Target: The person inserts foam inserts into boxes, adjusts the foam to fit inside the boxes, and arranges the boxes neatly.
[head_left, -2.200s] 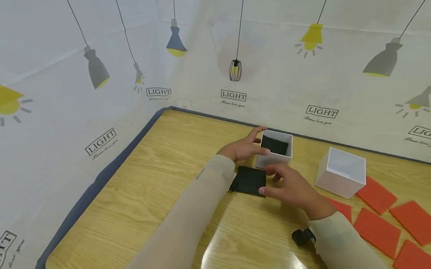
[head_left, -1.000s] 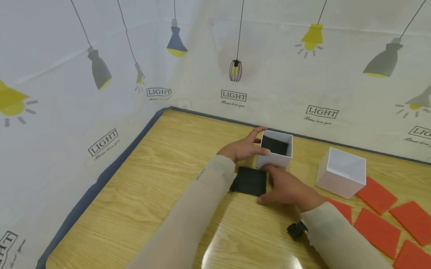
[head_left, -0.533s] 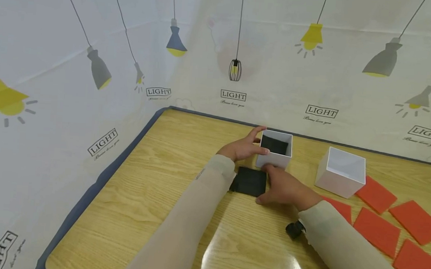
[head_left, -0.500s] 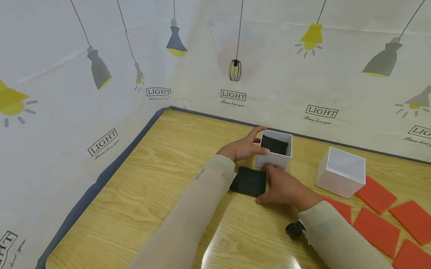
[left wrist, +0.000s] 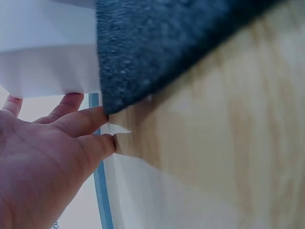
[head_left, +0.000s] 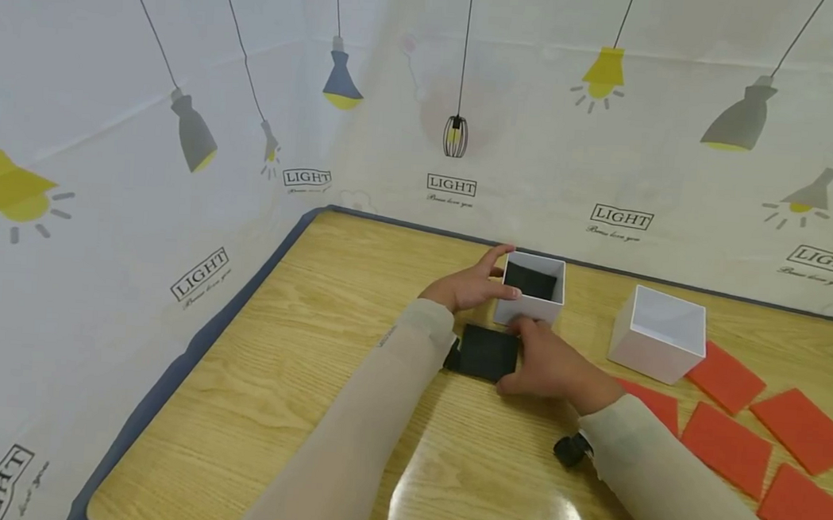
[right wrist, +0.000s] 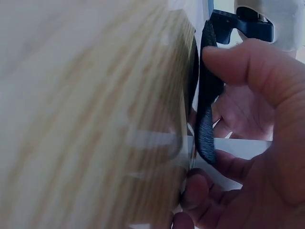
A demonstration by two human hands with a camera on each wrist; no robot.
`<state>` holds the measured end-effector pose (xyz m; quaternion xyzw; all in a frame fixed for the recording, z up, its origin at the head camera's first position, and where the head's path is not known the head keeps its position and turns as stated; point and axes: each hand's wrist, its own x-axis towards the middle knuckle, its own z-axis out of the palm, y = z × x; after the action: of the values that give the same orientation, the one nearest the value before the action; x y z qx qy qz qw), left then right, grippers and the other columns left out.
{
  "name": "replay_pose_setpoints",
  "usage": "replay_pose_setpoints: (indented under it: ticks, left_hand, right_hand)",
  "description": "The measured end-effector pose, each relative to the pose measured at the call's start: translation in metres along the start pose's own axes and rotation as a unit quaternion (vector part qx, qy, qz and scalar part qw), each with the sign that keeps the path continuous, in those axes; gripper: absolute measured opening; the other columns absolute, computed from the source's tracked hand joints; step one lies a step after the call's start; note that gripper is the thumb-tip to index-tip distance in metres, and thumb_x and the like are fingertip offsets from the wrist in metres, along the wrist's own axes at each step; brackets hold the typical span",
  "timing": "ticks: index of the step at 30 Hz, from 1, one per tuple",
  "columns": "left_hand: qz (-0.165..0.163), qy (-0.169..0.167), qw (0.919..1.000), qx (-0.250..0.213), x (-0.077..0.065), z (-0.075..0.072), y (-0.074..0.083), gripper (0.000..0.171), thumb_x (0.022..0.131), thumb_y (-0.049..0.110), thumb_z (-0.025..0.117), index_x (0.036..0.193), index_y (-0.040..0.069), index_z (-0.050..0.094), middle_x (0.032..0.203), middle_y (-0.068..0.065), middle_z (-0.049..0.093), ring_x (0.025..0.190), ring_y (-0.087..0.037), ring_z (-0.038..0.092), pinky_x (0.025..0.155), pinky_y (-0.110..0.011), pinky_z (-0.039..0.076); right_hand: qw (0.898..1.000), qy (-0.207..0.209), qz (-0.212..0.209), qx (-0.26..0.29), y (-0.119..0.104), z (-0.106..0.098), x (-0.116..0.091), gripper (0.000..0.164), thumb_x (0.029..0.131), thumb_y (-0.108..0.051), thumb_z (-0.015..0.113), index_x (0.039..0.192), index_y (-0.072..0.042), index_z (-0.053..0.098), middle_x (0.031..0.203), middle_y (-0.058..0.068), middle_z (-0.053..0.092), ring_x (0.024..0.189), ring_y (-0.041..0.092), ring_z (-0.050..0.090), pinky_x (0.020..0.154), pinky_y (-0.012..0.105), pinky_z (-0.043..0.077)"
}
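My left hand (head_left: 468, 289) steadies a white open-topped box (head_left: 538, 312), its thumb at the near left corner and a finger at the back rim. Inside that box leans a dark foam piece (head_left: 531, 281). Just in front of the box, my right hand (head_left: 559, 366) pinches a thin black foam square (head_left: 489, 353) by its right edge. The right wrist view shows the foam square (right wrist: 208, 90) raised off the tabletop between thumb and finger. In the left wrist view, the textured foam (left wrist: 167, 43) hangs above the wood, close to the left fingers.
A second white box (head_left: 657, 350) stands to the right. Several red foam squares (head_left: 727, 446) lie flat beside and in front of it. The wooden table (head_left: 296, 348) has a dark blue edge and meets a white lamp-printed sheet (head_left: 523, 163) at the back.
My right hand has closed in on the black foam square and gripped its edge. The square has lifted and shifted slightly right. My left hand stays at the box.
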<state>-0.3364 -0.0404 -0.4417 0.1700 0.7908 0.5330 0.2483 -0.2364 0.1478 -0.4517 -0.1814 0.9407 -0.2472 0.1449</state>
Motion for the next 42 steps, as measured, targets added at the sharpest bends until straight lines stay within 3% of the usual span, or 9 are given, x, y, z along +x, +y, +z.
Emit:
replay_pose_setpoints:
  ticks: [4, 10, 15, 19, 24, 32, 42]
  left_hand:
    - [0.003, -0.001, 1.0, 0.002, -0.002, -0.001, 0.001, 0.09, 0.1, 0.034, 0.07, 0.169, 0.038, 0.012, 0.171, -0.017, 0.028, 0.157, -0.037, 0.031, 0.124, -0.056, 0.03]
    - [0.004, -0.003, 1.0, 0.008, -0.003, -0.001, 0.001, 0.092, 0.1, 0.036, 0.071, 0.169, 0.037, 0.011, 0.171, -0.017, 0.028, 0.156, -0.037, 0.033, 0.124, -0.055, 0.032]
    - [-0.001, -0.006, 1.0, 0.003, -0.002, 0.0, 0.0, 0.092, 0.099, 0.038, 0.072, 0.168, 0.041, 0.012, 0.171, -0.015, 0.028, 0.156, -0.036, 0.033, 0.124, -0.056, 0.031]
    - [-0.003, -0.008, 1.0, 0.003, -0.001, 0.001, 0.001, 0.092, 0.099, 0.038, 0.072, 0.168, 0.042, 0.012, 0.172, -0.015, 0.027, 0.157, -0.037, 0.032, 0.124, -0.057, 0.03]
    - [-0.009, -0.007, 0.9999, 0.004, -0.001, 0.0, 0.003, 0.092, 0.099, 0.038, 0.071, 0.168, 0.042, 0.011, 0.172, -0.015, 0.027, 0.157, -0.036, 0.031, 0.125, -0.057, 0.029]
    - [-0.013, 0.001, 0.9998, 0.012, -0.002, 0.0, 0.004, 0.091, 0.099, 0.036, 0.071, 0.168, 0.041, 0.012, 0.172, -0.016, 0.027, 0.158, -0.036, 0.03, 0.126, -0.057, 0.025]
    - [-0.01, 0.005, 0.9999, 0.009, -0.003, 0.002, 0.008, 0.088, 0.102, 0.032, 0.069, 0.169, 0.037, 0.011, 0.171, -0.017, 0.028, 0.157, -0.037, 0.031, 0.126, -0.055, 0.029]
  right_hand:
    - [0.999, 0.01, 0.002, 0.035, 0.003, -0.001, -0.001, 0.086, 0.072, -0.028, 0.091, 0.136, 0.004, 0.044, 0.125, 0.021, 0.057, 0.11, 0.033, 0.057, 0.104, 0.053, 0.048]
    - [0.998, 0.005, 0.009, 0.069, 0.009, -0.001, -0.003, 0.087, 0.073, -0.024, 0.09, 0.139, 0.0, 0.04, 0.112, 0.016, 0.058, 0.097, 0.028, 0.056, 0.087, 0.043, 0.048]
    - [0.996, 0.019, -0.017, 0.085, 0.014, -0.005, -0.013, 0.083, 0.074, -0.019, 0.088, 0.139, 0.002, 0.039, 0.107, 0.016, 0.059, 0.093, 0.026, 0.057, 0.083, 0.04, 0.048]
    - [0.995, 0.03, -0.036, 0.094, 0.017, -0.012, -0.023, 0.08, 0.075, -0.016, 0.087, 0.137, 0.001, 0.04, 0.103, 0.014, 0.059, 0.087, 0.023, 0.057, 0.078, 0.036, 0.048]
    - [0.992, 0.037, -0.03, 0.113, 0.016, -0.026, -0.035, 0.08, 0.077, -0.015, 0.087, 0.14, -0.001, 0.038, 0.103, 0.014, 0.056, 0.085, 0.021, 0.054, 0.071, 0.031, 0.046]
    - [0.99, 0.045, -0.036, 0.131, 0.01, -0.049, -0.043, 0.08, 0.081, -0.014, 0.085, 0.143, 0.003, 0.037, 0.106, 0.016, 0.056, 0.089, 0.023, 0.051, 0.07, 0.029, 0.044]
    - [0.989, 0.043, -0.041, 0.136, 0.005, -0.074, -0.044, 0.079, 0.085, -0.014, 0.082, 0.147, 0.003, 0.036, 0.112, 0.016, 0.059, 0.093, 0.024, 0.049, 0.072, 0.028, 0.044]
